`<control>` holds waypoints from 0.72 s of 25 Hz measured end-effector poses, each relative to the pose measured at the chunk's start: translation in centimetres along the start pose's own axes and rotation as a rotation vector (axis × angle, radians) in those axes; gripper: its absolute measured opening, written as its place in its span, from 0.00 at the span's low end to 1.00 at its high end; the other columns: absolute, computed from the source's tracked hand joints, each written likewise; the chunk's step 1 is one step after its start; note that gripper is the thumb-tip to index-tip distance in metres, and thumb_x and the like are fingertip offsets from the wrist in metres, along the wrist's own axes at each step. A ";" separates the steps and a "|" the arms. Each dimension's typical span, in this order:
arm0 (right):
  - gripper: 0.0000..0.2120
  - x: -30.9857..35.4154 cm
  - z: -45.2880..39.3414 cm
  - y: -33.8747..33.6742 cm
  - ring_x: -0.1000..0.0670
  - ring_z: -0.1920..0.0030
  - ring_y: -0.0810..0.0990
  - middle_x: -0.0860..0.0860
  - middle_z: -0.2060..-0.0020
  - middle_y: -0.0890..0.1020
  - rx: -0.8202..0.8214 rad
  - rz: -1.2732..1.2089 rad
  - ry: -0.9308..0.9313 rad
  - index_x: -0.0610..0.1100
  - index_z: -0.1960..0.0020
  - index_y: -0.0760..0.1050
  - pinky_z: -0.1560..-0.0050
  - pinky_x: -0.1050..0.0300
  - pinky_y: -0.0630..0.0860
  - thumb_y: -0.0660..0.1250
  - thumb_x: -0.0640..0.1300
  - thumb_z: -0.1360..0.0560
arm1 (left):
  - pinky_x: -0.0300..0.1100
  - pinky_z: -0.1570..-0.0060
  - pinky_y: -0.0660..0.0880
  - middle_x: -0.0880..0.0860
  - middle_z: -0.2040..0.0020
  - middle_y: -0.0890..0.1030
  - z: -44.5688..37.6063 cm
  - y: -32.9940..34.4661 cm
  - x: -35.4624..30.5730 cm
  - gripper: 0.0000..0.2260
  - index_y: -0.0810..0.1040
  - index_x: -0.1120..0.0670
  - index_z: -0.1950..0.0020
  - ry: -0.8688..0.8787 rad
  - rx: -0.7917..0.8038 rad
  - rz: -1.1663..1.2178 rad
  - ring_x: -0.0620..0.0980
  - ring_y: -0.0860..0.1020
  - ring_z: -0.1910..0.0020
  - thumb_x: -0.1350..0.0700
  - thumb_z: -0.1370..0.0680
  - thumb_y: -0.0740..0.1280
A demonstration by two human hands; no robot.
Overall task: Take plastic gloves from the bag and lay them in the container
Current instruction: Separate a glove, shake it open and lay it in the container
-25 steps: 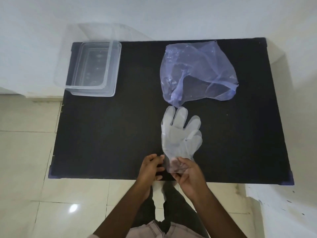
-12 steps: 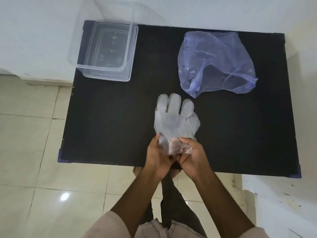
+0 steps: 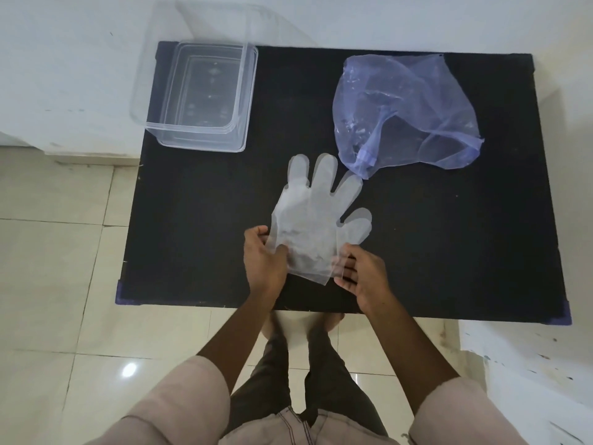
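Observation:
A clear plastic glove (image 3: 316,216) is spread flat over the black table (image 3: 449,252), fingers pointing away from me. My left hand (image 3: 264,263) pinches the left side of its cuff. My right hand (image 3: 361,277) holds the right side of the cuff, fingers partly behind the film. A crumpled bluish plastic bag (image 3: 407,114) lies at the back right, its mouth toward the glove. The clear rectangular container (image 3: 199,97) stands at the back left corner with nothing visible inside.
The table stands against a white wall, with a tiled floor to the left and in front. A white ledge runs along the right side. My legs and feet show below the table's front edge.
The glove was bunched at the cuff between both hands; now my hands have moved apart and the glove is opened out flat and wider. The view has shifted closer.

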State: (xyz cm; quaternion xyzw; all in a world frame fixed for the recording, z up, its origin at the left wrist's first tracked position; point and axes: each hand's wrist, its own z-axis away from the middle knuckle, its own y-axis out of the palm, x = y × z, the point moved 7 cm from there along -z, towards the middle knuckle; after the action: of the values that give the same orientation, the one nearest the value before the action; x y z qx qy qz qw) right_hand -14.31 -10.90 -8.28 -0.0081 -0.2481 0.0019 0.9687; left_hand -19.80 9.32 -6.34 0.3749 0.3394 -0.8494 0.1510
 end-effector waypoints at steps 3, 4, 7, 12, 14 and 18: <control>0.09 -0.4 0.3 -0.4 0.47 0.56 0.84 0.46 0.57 0.86 -0.001 0.020 -0.009 0.41 0.49 0.80 0.55 0.51 0.81 0.66 0.45 0.23 | 0.46 0.41 0.69 0.55 0.37 0.72 2.7 -0.2 -2.5 0.23 0.69 0.54 0.37 0.424 -0.117 -0.339 0.52 0.72 0.40 0.52 0.29 0.72; 0.07 -0.7 0.4 -0.5 0.47 0.56 0.84 0.45 0.57 0.85 -0.004 0.025 -0.014 0.41 0.48 0.79 0.54 0.51 0.81 0.66 0.43 0.23 | 0.47 0.40 0.67 0.56 0.38 0.73 3.7 0.5 -2.7 0.23 0.70 0.53 0.38 0.551 -0.077 -0.439 0.53 0.72 0.39 0.50 0.30 0.72; 0.05 -1.4 0.7 -0.8 0.46 0.55 0.85 0.43 0.56 0.85 -0.026 0.045 -0.040 0.40 0.49 0.79 0.53 0.52 0.82 0.68 0.37 0.25 | 0.52 0.36 0.66 0.53 0.39 0.76 5.4 2.9 -1.4 0.28 0.70 0.49 0.39 0.707 0.161 -0.598 0.54 0.73 0.39 0.45 0.35 0.75; 0.04 -1.9 0.9 -0.4 0.47 0.57 0.85 0.44 0.56 0.85 -0.051 0.038 -0.046 0.41 0.53 0.79 0.54 0.54 0.82 0.69 0.35 0.25 | 0.55 0.35 0.68 0.55 0.38 0.76 4.8 3.9 0.6 0.26 0.75 0.51 0.41 0.614 0.232 -0.658 0.57 0.73 0.37 0.46 0.35 0.78; 0.05 -2.1 0.9 -0.3 0.47 0.56 0.85 0.44 0.56 0.85 -0.053 0.028 -0.040 0.40 0.51 0.79 0.54 0.54 0.82 0.69 0.35 0.26 | 0.57 0.38 0.71 0.56 0.41 0.78 4.6 3.9 0.3 0.18 0.80 0.51 0.46 0.641 0.193 -0.653 0.58 0.75 0.39 0.48 0.33 0.77; 0.05 -2.0 0.6 -0.7 0.49 0.57 0.85 0.45 0.56 0.85 -0.101 0.107 -0.073 0.40 0.50 0.80 0.55 0.54 0.82 0.70 0.35 0.26 | 0.55 0.42 0.72 0.56 0.44 0.79 4.2 3.4 -0.4 0.07 0.82 0.52 0.54 0.672 0.123 -0.632 0.58 0.76 0.42 0.51 0.28 0.73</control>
State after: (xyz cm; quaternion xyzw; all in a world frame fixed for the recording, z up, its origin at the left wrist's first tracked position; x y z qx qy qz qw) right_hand -16.36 -11.60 -8.69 -0.0703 -0.2821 0.0415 0.9559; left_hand -20.06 3.92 -5.55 0.5157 0.4162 -0.7038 -0.2560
